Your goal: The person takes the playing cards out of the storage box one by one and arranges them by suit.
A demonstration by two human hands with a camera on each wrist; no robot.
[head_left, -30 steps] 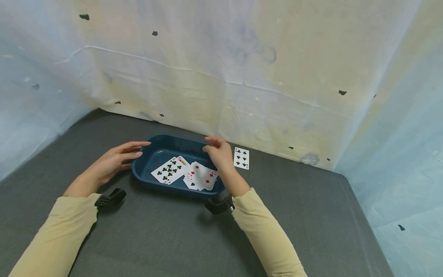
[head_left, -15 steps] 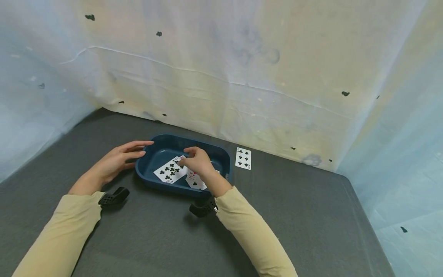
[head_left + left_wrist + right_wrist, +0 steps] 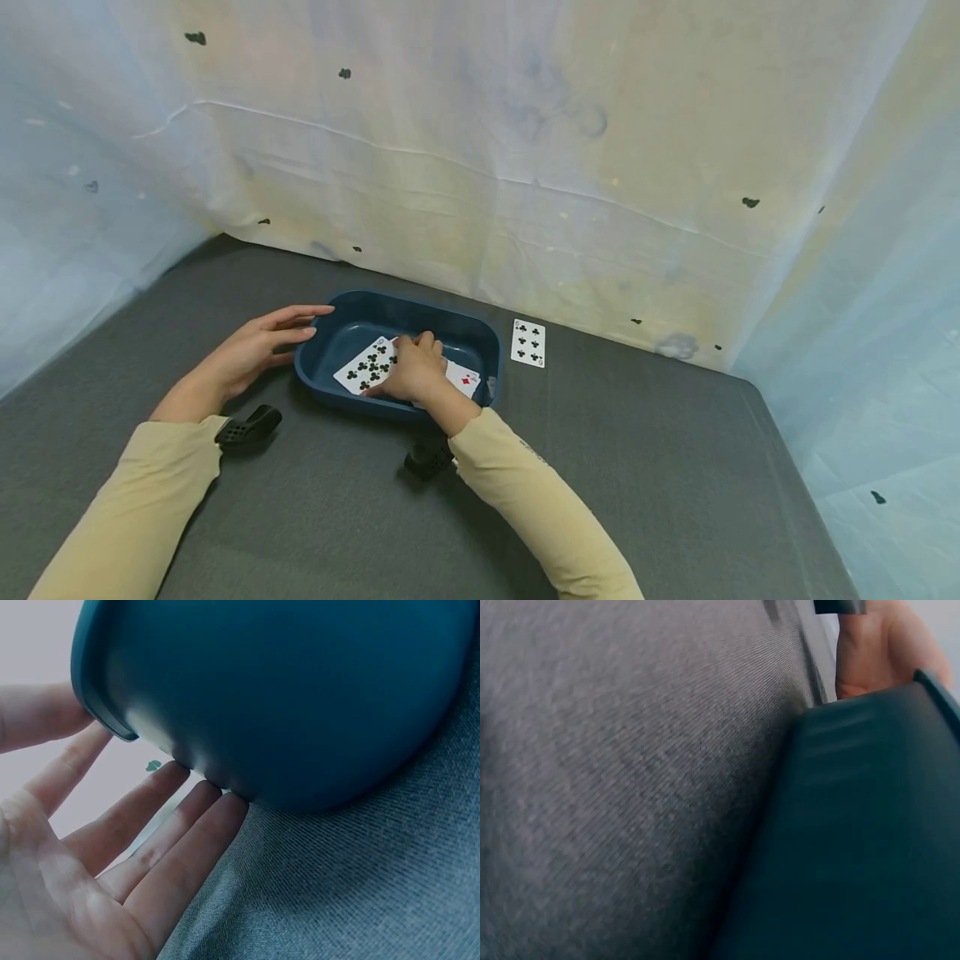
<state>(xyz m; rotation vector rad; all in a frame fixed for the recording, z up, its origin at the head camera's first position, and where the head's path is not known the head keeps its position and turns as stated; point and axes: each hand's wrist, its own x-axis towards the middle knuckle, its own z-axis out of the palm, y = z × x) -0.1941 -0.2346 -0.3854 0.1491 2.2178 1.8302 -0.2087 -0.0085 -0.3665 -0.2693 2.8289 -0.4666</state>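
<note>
A dark blue tray [image 3: 405,303] stands on the grey table, with several playing cards lying face up inside. My left hand [image 3: 258,348] is at its left end; in the left wrist view, straight fingers [image 3: 191,855] touch the outer wall. Inside the tray, my right hand [image 3: 415,371] bends down over the cards, thumb toward the near side and fingers toward the far side. It covers part of a ten of clubs [image 3: 363,371] and most of a diamond card [image 3: 463,377]. I cannot tell whether it pinches a card.
A six of clubs [image 3: 528,343] lies face up on the table [image 3: 660,475], right of the tray. A pale hanging sheet [image 3: 480,167] closes off the back and both sides. Black wrist devices [image 3: 251,425] are worn on both wrists.
My right hand has moved left from the tray's right end and down onto the cards. My left hand has stayed at the left end. The six of clubs has not moved.
</note>
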